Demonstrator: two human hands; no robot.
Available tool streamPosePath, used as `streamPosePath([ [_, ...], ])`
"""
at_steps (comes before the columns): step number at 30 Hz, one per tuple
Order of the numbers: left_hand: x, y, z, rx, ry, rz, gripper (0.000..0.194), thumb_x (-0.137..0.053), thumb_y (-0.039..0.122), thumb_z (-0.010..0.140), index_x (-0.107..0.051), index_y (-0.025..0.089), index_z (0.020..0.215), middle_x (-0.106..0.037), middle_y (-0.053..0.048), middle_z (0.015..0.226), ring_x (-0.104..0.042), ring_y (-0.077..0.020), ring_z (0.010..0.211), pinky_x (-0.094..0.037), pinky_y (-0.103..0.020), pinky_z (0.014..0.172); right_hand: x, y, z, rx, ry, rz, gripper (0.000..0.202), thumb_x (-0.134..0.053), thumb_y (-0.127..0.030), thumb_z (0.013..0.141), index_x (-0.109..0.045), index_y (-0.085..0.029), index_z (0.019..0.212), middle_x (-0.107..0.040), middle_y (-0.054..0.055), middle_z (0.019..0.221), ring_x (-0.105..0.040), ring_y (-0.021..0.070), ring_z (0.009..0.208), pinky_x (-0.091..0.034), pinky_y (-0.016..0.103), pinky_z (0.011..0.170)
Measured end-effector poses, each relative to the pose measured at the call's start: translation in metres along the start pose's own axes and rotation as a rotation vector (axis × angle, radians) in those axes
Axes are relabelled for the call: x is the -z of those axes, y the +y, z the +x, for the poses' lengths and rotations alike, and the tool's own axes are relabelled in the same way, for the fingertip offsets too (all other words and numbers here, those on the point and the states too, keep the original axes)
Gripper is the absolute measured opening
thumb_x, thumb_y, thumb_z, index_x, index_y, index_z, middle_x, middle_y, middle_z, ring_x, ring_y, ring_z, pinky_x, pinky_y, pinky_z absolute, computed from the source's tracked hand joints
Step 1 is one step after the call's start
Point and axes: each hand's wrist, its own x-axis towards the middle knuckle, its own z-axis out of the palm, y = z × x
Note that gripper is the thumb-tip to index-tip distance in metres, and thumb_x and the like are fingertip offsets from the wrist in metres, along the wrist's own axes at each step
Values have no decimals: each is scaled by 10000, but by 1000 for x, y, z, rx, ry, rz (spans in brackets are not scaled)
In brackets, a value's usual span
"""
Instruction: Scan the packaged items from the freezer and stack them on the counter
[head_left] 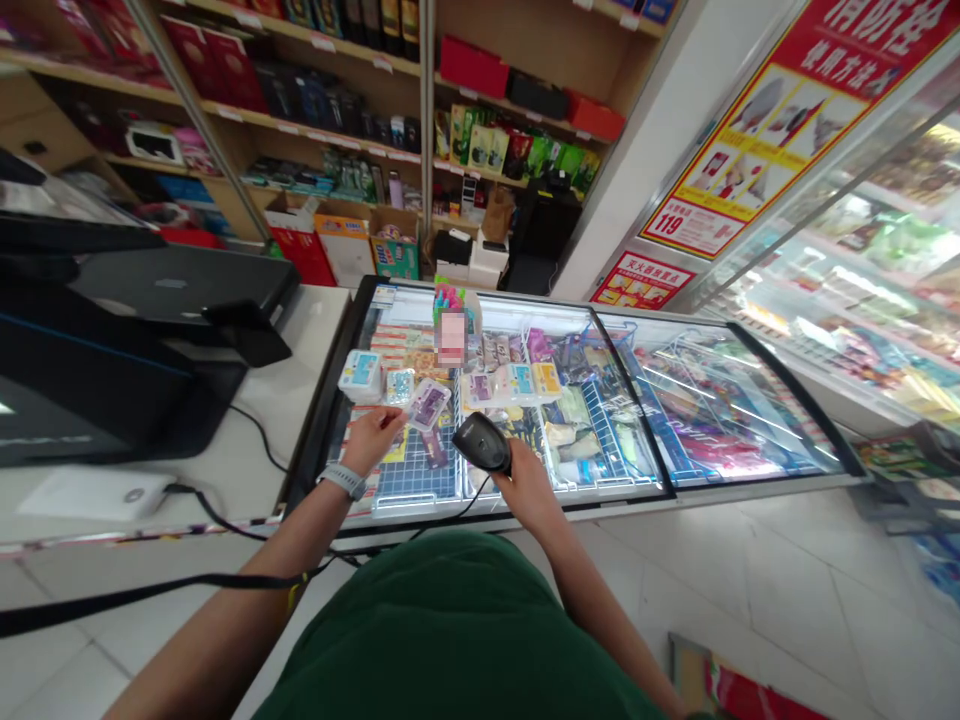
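One blk rnd-headed scanner (481, 443)

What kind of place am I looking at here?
It looks like a shop, probably a small supermarket: there's what appears to be a barcode scanner above a glass-topped display case containing packaged goods, with stocked shelves beyond.

Beyond the scanner (482, 443) in our right hand (529, 485), well up and to the right of the grip, we read 消防栓 and 使用方法 on the large red-and-yellow sign (776, 135), with 119 near its bottom. Nearer the grip, the smaller red sign (643, 278) told us 灭火器放置点. Left of the grip, we found the purple-labelled pack's (430, 404) lettering too small to read.
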Motion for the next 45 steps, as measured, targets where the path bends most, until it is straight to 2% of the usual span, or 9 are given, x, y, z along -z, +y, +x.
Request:
streamPosePath([
  [5,4,-3,-1,48,14,-55,276,-701,440,633,-668,180,719,-635,11,617,-568,-150,622,-429,-244,586,-3,-2,1,0,-32,-37,227,-568,-130,778,-522,-161,998,-593,86,961,-566,236,901,-417,322,781],
  [10,-4,-18,6,187,24,-179,314,-701,449,615,-663,167,747,-651,-3,639,-597,-144,628,-453,-241,584,-1,-2,-1,3,-28,-5,226,-557,-133,792,-524,-166,1013,-592,82,975,-568,232,913,-417,321,793],
  [18,-20,-39,44,406,186,-311,275,-643,422,650,-525,175,632,-597,-2,573,-567,-106,523,-423,-217,505,6,2,-9,-20,4,32,236,-569,-146,794,-536,-166,1027,-593,71,956,-573,219,884,-425,301,763],
  [26,-22,-44,58,438,275,-277,199,-577,358,730,-485,183,712,-585,-6,571,-609,-138,548,-443,-243,505,9,8,-17,-59,35,13,186,-577,-145,789,-532,-175,967,-586,60,914,-574,214,848,-426,293,733],
  [30,-31,-42,44,397,168,-214,227,-474,377,798,-539,167,742,-632,-58,652,-644,-170,611,-466,-262,514,10,12,-18,-75,50,22,175,-583,-148,787,-526,-181,949,-583,56,909,-572,209,834,-426,291,724],
  [33,-48,-36,37,324,-39,-176,214,-617,349,713,-626,154,800,-702,-99,813,-677,-215,761,-505,-283,587,9,13,-19,-86,56,19,186,-586,-142,783,-524,-177,954,-581,58,912,-571,210,839,-424,297,735],
  [36,-69,-27,39,262,-181,-162,420,-720,304,651,-637,174,1042,-669,-142,1150,-645,-268,1000,-526,-307,686,9,13,-21,-92,56,20,181,-586,-150,787,-519,-170,955,-577,62,915,-566,211,835,-422,297,728],
  [40,-83,-20,52,218,-209,-172,659,-717,352,716,-465,200,1306,-423,-193,1448,-508,-303,1236,-522,-342,789,9,11,-24,-91,55,18,172,-589,-145,784,-512,-169,937,-571,60,907,-564,206,822,-422,294,719],
  [45,-72,-22,67,205,-203,-151,662,-721,397,724,-443,238,1303,-504,-179,1362,-544,-326,1186,-521,-387,792,9,13,-27,-96,73,23,194,-593,-132,781,-509,-174,950,-574,58,920,-567,206,833,-425,294,725],
])
